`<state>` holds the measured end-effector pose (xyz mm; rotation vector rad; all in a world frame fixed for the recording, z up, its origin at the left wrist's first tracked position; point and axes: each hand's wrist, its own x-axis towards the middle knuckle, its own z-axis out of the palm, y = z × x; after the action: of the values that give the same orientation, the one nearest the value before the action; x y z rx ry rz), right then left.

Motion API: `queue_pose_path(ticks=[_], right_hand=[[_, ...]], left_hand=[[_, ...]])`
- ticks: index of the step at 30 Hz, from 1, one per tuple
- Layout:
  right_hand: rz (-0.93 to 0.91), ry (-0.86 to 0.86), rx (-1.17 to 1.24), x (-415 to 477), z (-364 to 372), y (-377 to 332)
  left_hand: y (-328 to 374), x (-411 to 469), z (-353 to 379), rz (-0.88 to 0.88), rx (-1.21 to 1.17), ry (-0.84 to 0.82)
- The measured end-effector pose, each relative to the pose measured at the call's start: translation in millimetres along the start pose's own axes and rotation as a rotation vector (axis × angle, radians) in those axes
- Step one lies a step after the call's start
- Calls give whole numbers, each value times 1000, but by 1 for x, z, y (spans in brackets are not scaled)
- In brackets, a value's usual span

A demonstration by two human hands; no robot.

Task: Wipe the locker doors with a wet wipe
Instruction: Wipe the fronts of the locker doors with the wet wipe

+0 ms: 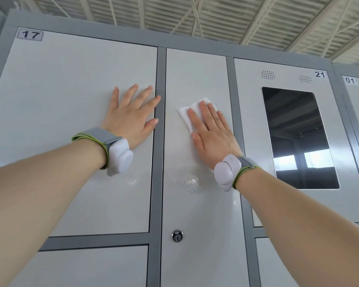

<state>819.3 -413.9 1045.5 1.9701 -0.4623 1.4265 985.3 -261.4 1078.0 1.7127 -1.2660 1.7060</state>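
Locker doors of pale grey painted metal (91, 264) sit in a darker grey steel frame (161, 141). The landmark among them is the narrow middle door (197, 71), tall and plain. Left of it is the wide door labelled 17 (56, 121). Right of it is the door labelled 21 (251, 121), which has a dark glass panel (298, 137) set in it.

The left hand (131, 119) lies flat on door 17, just left of the middle door, with fingers spread and straight, grasping nothing. The right hand (212, 133) presses flat on the middle door's upper half, its straight fingers pinning a white folded wet wipe (190, 112) against the metal rather than clenching it.

Each wrist carries a white plastic device on a grey-and-green strap (120, 156). Glossy patches (191, 182) show on the middle door below the right hand. A round silver keyhole lock (177, 235) sits low on that door.
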Motion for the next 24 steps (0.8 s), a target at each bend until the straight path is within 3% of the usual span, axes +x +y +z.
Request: queue_pose_path(ticks=[6, 12, 24], right_hand=[[183, 85, 18, 15, -1, 20], [284, 49, 6, 47, -9, 25], [109, 9, 3, 72, -12, -4]], left_hand=[[-4, 7, -5, -19, 22, -3], [-10, 23, -14, -38, 30, 12], [-6, 40, -15, -67, 73, 28]])
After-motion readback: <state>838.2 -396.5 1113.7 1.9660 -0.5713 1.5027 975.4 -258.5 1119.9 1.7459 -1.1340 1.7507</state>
